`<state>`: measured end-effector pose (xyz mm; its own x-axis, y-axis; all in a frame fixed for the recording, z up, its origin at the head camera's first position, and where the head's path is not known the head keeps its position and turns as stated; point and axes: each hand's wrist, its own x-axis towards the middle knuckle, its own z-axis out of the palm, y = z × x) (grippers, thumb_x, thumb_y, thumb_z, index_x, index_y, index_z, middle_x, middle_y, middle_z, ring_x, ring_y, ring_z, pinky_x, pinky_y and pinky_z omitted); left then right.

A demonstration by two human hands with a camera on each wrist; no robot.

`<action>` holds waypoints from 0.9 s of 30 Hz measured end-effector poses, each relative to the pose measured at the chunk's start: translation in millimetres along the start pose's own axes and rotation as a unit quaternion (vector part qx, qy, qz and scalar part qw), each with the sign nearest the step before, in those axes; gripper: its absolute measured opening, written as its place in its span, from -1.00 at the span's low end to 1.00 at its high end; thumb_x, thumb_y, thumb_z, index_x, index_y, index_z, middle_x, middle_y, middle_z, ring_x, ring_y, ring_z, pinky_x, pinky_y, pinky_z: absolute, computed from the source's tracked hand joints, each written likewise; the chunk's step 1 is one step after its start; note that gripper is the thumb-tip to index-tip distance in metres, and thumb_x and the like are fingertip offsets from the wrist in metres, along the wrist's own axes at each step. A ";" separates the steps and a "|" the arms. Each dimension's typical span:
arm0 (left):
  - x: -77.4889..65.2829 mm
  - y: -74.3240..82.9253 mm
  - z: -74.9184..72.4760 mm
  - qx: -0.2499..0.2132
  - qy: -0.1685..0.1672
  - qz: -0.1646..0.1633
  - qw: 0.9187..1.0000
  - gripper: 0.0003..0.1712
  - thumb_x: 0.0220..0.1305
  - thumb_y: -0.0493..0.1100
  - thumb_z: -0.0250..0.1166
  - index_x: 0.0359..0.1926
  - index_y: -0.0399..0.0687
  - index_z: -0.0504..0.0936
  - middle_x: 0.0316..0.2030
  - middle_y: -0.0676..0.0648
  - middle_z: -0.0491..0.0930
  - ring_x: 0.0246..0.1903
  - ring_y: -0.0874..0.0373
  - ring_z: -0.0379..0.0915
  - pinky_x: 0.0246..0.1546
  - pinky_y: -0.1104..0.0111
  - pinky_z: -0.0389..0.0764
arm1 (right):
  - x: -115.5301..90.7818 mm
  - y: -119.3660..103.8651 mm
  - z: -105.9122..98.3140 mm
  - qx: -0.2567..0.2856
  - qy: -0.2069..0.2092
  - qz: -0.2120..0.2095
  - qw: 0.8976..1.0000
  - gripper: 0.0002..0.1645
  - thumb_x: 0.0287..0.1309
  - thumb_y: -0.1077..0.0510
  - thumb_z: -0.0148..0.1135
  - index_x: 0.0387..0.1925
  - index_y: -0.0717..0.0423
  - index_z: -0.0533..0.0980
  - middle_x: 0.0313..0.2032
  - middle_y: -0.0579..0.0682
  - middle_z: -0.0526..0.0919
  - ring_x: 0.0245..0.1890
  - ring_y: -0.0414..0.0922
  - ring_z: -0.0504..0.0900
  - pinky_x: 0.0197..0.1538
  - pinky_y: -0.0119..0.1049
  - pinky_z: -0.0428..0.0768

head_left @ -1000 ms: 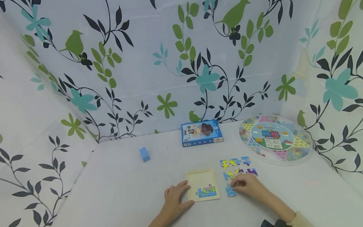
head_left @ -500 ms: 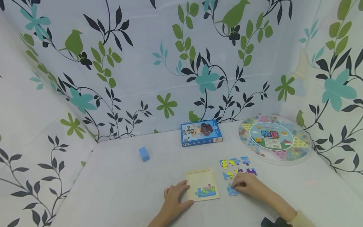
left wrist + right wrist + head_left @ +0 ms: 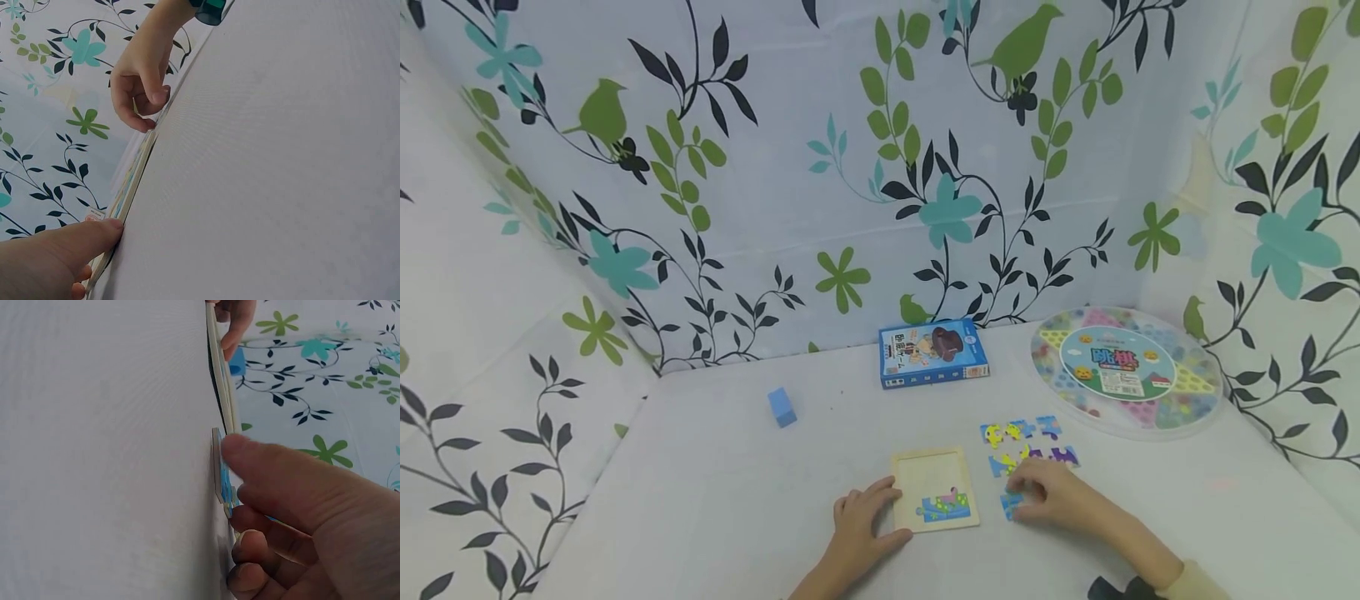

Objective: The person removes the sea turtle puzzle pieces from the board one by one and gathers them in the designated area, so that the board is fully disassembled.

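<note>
A small wooden puzzle tray lies on the white table, with a few joined jigsaw pieces in its lower right corner. My left hand holds the tray at its left side, thumb on the near edge and fingers along the left edge. To the right of the tray, my right hand has thumb and index finger at opposite edges of a blue puzzle piece. In the right wrist view that piece shows edge-on between thumb and fingers. Several loose pieces lie in rows just beyond, partly hidden by the right hand.
At the back stands a blue game box. A round clear-lidded board game lies at the back right, and a small blue block sits to the left. A leaf-patterned cloth hangs behind the table.
My right thumb and index finger have spread apart from a closed pinch over the blue piece to its edges. The left hand and tray have stayed put.
</note>
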<state>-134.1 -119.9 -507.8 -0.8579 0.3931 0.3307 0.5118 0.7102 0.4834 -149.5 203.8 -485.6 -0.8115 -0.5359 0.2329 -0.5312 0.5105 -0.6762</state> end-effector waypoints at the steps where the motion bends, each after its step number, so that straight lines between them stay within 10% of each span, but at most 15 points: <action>1: -0.4 0.0 -0.2 0.000 -0.005 -0.003 1.000 -0.45 -0.02 0.20 0.27 -0.07 -0.01 0.49 0.08 -0.06 0.41 -0.31 0.23 0.18 -0.23 0.09 0.07 | -0.2 -0.4 1.0 -0.003 -0.001 0.004 1.000 -0.71 -0.12 0.05 0.37 -0.32 0.05 0.52 -0.41 -0.27 0.47 -0.50 -0.32 0.35 -0.43 -0.41 0.38; 12: -0.9 -0.9 -0.9 -0.002 -0.021 -0.014 1.000 -0.44 0.00 0.22 0.25 -0.04 0.01 0.48 0.11 -0.03 0.38 -0.27 0.22 0.20 -0.20 0.08 0.07 | 3.2 -6.3 0.2 -0.002 -0.004 0.033 0.999 -0.64 -0.16 0.03 0.39 -0.29 0.08 0.51 -0.43 -0.21 0.44 -0.54 -0.31 0.31 -0.47 -0.42 0.35; 27: 0.0 0.7 -2.6 -0.004 -0.030 -0.024 0.999 -0.45 -0.01 0.19 0.28 -0.04 0.03 0.48 0.11 -0.02 0.38 -0.29 0.26 0.18 -0.19 0.07 0.07 | 44.2 -32.8 18.7 -0.008 0.089 -0.054 0.995 -0.66 -0.12 0.20 0.37 -0.24 0.23 0.53 -0.40 -0.02 0.56 -0.65 -0.37 0.23 -0.58 -0.46 0.31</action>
<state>-133.7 -120.8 -505.3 -0.8825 0.3934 0.2577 0.4702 0.7243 0.5044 -163.4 150.8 -466.3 -0.7795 -0.4607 0.4244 -0.6196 0.4678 -0.6303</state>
